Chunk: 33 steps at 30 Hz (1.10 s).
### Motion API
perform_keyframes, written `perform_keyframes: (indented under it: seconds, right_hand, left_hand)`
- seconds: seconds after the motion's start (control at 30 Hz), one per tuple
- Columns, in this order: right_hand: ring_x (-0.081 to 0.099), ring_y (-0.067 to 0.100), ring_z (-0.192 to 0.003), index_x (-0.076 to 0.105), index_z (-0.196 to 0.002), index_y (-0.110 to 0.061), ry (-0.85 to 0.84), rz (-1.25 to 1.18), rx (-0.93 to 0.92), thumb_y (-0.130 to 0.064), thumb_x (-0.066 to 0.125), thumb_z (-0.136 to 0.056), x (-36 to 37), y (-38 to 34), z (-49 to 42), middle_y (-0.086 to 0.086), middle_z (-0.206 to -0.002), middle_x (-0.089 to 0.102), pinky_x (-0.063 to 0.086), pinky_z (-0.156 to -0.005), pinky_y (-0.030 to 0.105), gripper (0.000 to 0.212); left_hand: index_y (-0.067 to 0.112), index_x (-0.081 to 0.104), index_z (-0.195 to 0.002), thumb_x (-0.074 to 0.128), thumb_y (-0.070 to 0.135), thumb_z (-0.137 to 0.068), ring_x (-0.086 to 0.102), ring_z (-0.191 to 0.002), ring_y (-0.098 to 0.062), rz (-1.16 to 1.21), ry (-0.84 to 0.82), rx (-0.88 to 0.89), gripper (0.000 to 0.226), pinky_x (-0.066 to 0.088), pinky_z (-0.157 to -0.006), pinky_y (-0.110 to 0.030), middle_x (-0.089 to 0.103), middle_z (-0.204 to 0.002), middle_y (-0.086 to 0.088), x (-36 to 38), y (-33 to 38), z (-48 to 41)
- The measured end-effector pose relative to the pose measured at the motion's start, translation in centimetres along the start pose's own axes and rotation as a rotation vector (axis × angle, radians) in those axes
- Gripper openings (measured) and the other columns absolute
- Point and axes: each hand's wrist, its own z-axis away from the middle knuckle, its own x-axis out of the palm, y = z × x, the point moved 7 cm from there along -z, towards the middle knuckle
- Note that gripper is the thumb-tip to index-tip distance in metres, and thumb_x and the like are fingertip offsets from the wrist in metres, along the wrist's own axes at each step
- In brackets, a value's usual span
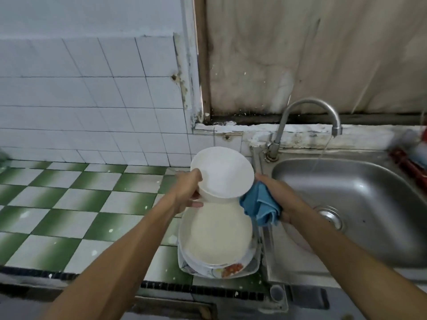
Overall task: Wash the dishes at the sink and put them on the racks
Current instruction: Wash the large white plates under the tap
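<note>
My left hand (188, 190) grips the left rim of a white bowl (223, 173), tilted with its inside facing me, above the counter left of the sink. My right hand (280, 199) holds a blue cloth (261, 205) bunched against the bowl's lower right edge. Below the bowl, a stack of white plates (217, 241) lies on the counter, the bottom one showing a flower print. The steel sink (360, 204) is to the right, with a thin stream of water falling from the tap (312, 107).
Green and white checked tiles (69, 204) cover the counter to the left. White wall tiles rise behind it. A red rack (411, 165) with blurred items stands at the sink's far right. The drain strainer (330, 218) sits in the basin.
</note>
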Motion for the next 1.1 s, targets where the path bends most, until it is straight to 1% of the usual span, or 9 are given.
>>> perform_keyframes:
  seconds: [0.13, 0.23, 0.37, 0.47, 0.6, 0.77, 0.9, 1.03, 1.1]
  right_hand:
    - [0.068, 0.029, -0.070, 0.067, -0.100, -0.007, 0.085, -0.067, 0.021, -0.045, 0.067, -0.093, -6.7, -0.8, 2.1, 0.016, -0.082, 0.073, 0.056, -0.064, 0.034, 0.039]
    - [0.069, 0.032, -0.076, 0.066, -0.103, -0.002, 0.165, -0.257, 0.096, -0.057, 0.063, -0.092, -11.8, -0.7, 4.1, 0.020, -0.090, 0.074, 0.053, -0.060, 0.034, 0.056]
    - [0.068, 0.039, -0.105, 0.068, -0.106, 0.004, 0.276, -0.575, 0.137, -0.061, 0.057, -0.092, -17.6, -0.2, 6.6, 0.029, -0.099, 0.073, 0.054, -0.095, 0.048, 0.067]
    - [0.067, 0.040, -0.095, 0.067, -0.100, 0.002, 0.287, -0.733, 0.092, -0.046, 0.056, -0.097, -20.4, 0.0, 8.4, 0.028, -0.087, 0.074, 0.054, -0.084, 0.053, 0.049]
    - [0.066, 0.044, -0.096, 0.064, -0.109, 0.003, 0.273, -0.818, 0.079, -0.044, 0.053, -0.098, -21.9, 0.3, 9.6, 0.030, -0.092, 0.072, 0.053, -0.075, 0.057, 0.049]
    - [0.061, 0.046, -0.114, 0.062, -0.124, 0.003, 0.251, -0.884, 0.075, -0.044, 0.041, -0.095, -23.8, 1.0, 9.6, 0.033, -0.118, 0.066, 0.050, -0.097, 0.060, 0.059]
    - [0.059, 0.044, -0.122, 0.062, -0.126, 0.004, 0.250, -0.902, 0.041, -0.037, 0.042, -0.092, -24.2, 1.6, 8.9, 0.030, -0.126, 0.064, 0.043, -0.107, 0.061, 0.057]
    - [0.061, 0.032, -0.085, 0.068, -0.097, 0.003, 0.190, -0.855, -0.081, -0.028, 0.041, -0.091, -22.4, -0.2, 9.1, 0.022, -0.087, 0.068, 0.043, -0.095, 0.040, 0.042]
    - [0.059, 0.029, -0.087, 0.064, -0.105, 0.003, 0.154, -0.729, -0.168, -0.019, 0.039, -0.097, -20.7, -1.4, 8.8, 0.022, -0.097, 0.063, 0.046, -0.089, 0.042, 0.033]
  left_hand:
    - [0.015, 0.030, -0.132, 0.054, 0.045, -0.086, 0.069, -0.086, -0.028, 0.060, -0.091, 0.060, 0.060, 0.063, -0.067, -0.043, 0.055, -0.111, -0.011, 7.0, 2.9, 1.3]
    - [0.018, 0.028, -0.128, 0.056, 0.050, -0.089, 0.065, -0.101, -0.027, 0.011, -0.093, 0.176, 0.058, 0.063, -0.072, -0.049, 0.050, -0.119, -0.002, 12.1, 4.5, 2.8]
    - [0.026, 0.030, -0.140, 0.051, 0.067, -0.080, 0.056, -0.110, -0.030, -0.278, 0.035, 0.411, 0.076, 0.054, -0.095, -0.051, 0.043, -0.127, -0.005, 17.3, 6.3, 4.4]
    - [0.026, 0.031, -0.144, 0.055, 0.063, -0.090, 0.054, -0.114, -0.034, -0.493, 0.069, 0.590, 0.070, 0.049, -0.096, -0.042, 0.038, -0.127, -0.006, 21.4, 7.0, 5.8]
    - [0.032, 0.031, -0.143, 0.054, 0.071, -0.084, 0.049, -0.125, -0.039, -0.764, 0.137, 0.808, 0.074, 0.050, -0.099, -0.048, 0.039, -0.138, -0.013, 24.8, 6.7, 7.2]
    - [0.030, 0.025, -0.154, 0.056, 0.068, -0.087, 0.036, -0.131, -0.036, -1.000, 0.170, 0.958, 0.083, 0.041, -0.104, -0.045, 0.039, -0.138, -0.016, 27.3, 6.9, 9.2]
    - [0.031, 0.028, -0.152, 0.062, 0.065, -0.085, 0.036, -0.130, -0.031, -0.869, 0.121, 0.934, 0.082, 0.041, -0.104, -0.043, 0.035, -0.138, -0.013, 27.5, 6.1, 9.6]
    - [0.034, 0.038, -0.143, 0.057, 0.068, -0.088, 0.044, -0.120, -0.015, -0.447, -0.012, 0.569, 0.067, 0.045, -0.106, -0.041, 0.041, -0.138, -0.005, 26.6, 4.4, 7.1]
    - [0.033, 0.042, -0.137, 0.048, 0.071, -0.091, 0.060, -0.107, -0.014, -0.281, -0.102, 0.431, 0.060, 0.054, -0.094, -0.044, 0.057, -0.122, 0.004, 26.5, 3.5, 6.2]
